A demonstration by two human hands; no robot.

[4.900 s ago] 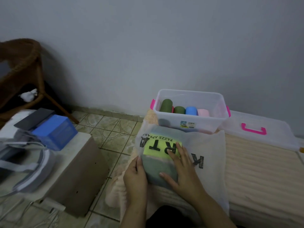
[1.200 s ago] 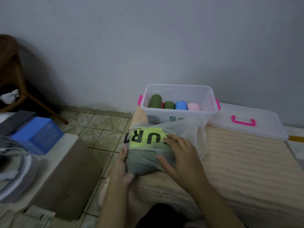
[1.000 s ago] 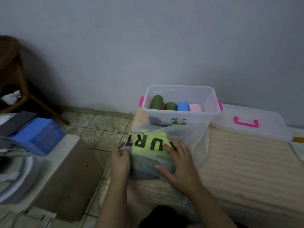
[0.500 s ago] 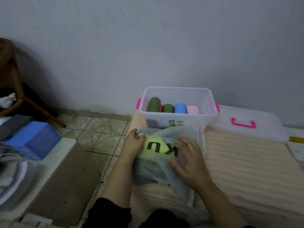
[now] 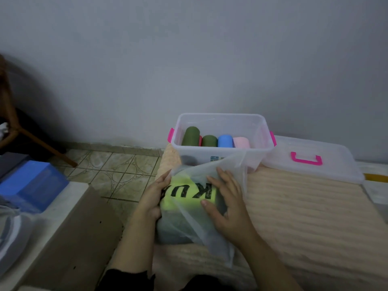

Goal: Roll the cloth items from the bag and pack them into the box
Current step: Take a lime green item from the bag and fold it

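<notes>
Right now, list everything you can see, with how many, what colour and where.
clear plastic storage box: one, pink latches, on the bed by the wall
rolled cloths: at least four, two dark green, one blue, one pink, in a row inside the box
clear box lid: one, pink handle, flat on the bed right of the box
translucent white bag: one, black lettering, on the bed before the box
neon yellow cloth: one, inside the bag, over a darker cloth
beige ribbed bedcover: one
blue box: one, on the white surface at left
left hand: at the bag's left side
right hand: spread on the bag
</notes>
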